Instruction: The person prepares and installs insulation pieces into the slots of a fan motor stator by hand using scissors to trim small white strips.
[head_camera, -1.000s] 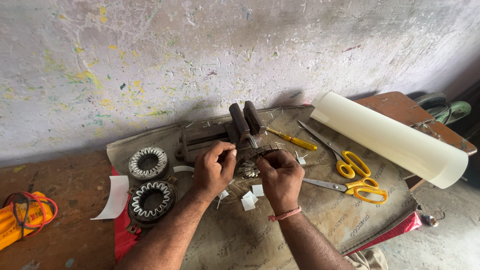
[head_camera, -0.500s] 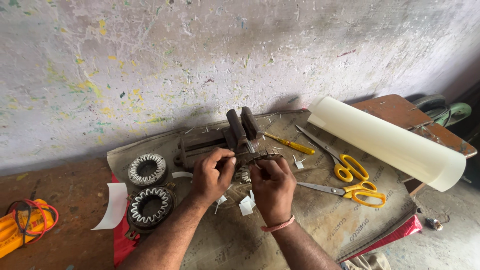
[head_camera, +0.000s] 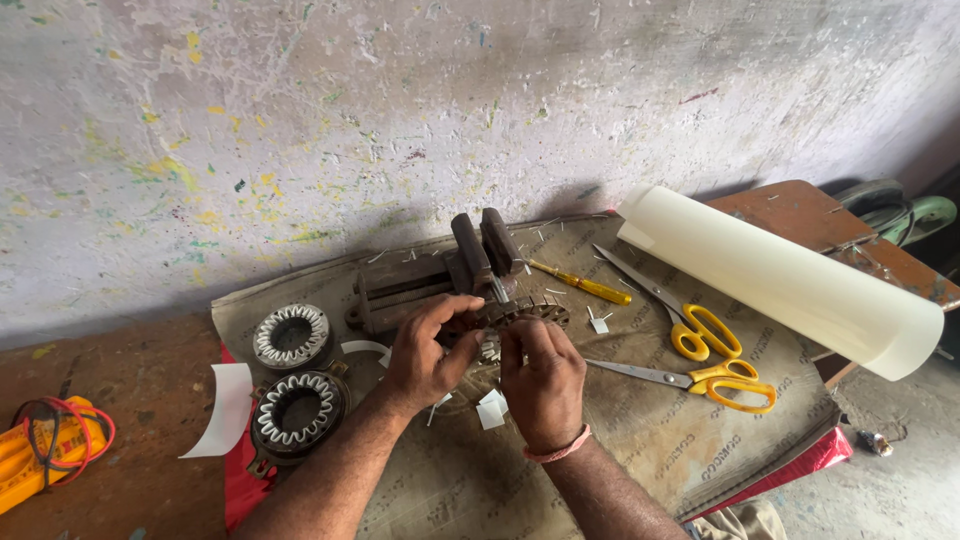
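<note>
While both hands meet over the middle of the bench, the left hand (head_camera: 428, 350) is curled with its fingers bent around a small round metal ring (head_camera: 520, 312) with teeth, and the thumb rests on top. The right hand (head_camera: 543, 375) is curled too, with its fingertips pinched on the near side of the same ring. What the right fingers pinch is too small to see. A pink band (head_camera: 560, 450) sits on the right wrist.

The ring is just in front of a dark vise (head_camera: 440, 270), and looks like it touches the vise's front end. Small white paper bits (head_camera: 490, 410) lie under and beside the hands.

To the left of the left arm are two bigger toothed rings. The pale one (head_camera: 291, 335) lies farther back, and the dark one (head_camera: 297, 410) lies nearer, just below it. A white paper sheet (head_camera: 222, 410) lies beside them, on the left.

To the right of the hands, a yellow screwdriver (head_camera: 585, 285) lies near the vise. Two scissors with yellow handles lie past it, one farther back (head_camera: 690, 325) and one nearer (head_camera: 715, 380). A big cream roll (head_camera: 780, 280) lies on the right side of the bench.

All this rests on a brown mat (head_camera: 480, 480). Far left, a yellow tool with red wires (head_camera: 45, 445) sits at the edge. A scratched grey wall (head_camera: 400, 100) stands behind.
</note>
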